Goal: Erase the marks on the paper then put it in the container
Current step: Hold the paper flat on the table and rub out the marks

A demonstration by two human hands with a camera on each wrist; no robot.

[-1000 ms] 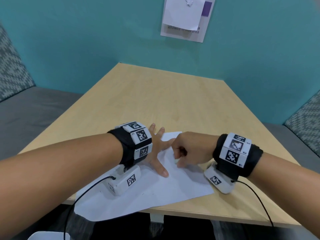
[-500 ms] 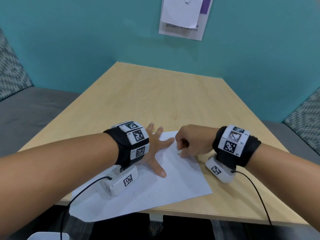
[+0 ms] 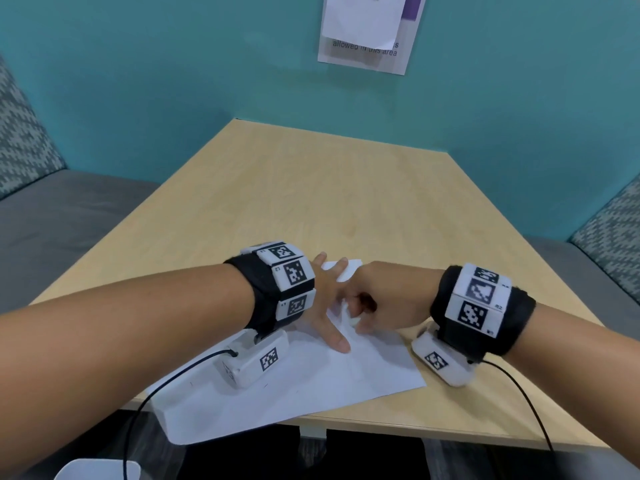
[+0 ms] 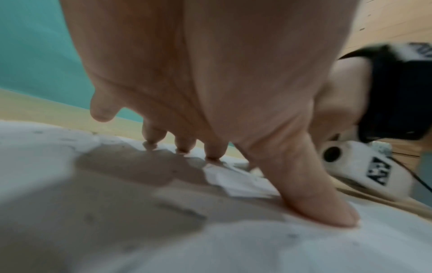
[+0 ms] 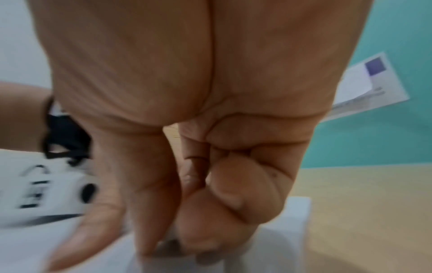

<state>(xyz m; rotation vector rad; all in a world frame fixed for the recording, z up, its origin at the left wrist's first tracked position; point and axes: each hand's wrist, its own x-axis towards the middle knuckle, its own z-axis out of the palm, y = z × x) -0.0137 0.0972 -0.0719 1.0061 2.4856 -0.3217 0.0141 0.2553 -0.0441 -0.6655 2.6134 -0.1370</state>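
A white sheet of paper (image 3: 311, 382) lies on the wooden table (image 3: 311, 202), its near-left corner hanging over the front edge. My left hand (image 3: 325, 296) presses flat on the sheet, fingers spread and thumb (image 4: 315, 203) down. Right beside it, my right hand (image 3: 388, 303) is curled, pinching a small white eraser (image 5: 171, 237) between thumb and fingers with its tip on the paper. The sheet buckles into a crease (image 3: 343, 308) at the eraser. Faint grey marks (image 4: 182, 210) show on the paper in the left wrist view.
A white rounded object (image 3: 97, 471) sits below the table's front edge at bottom left, mostly out of frame. Grey benches (image 3: 52, 230) flank the table and a teal wall with a paper notice (image 3: 367, 29) stands behind it. Cables run from both wrist cameras.
My right hand slid away across the paper, then back toward me and my left hand. The paper has creased at the eraser. My left hand stays pressed in place.
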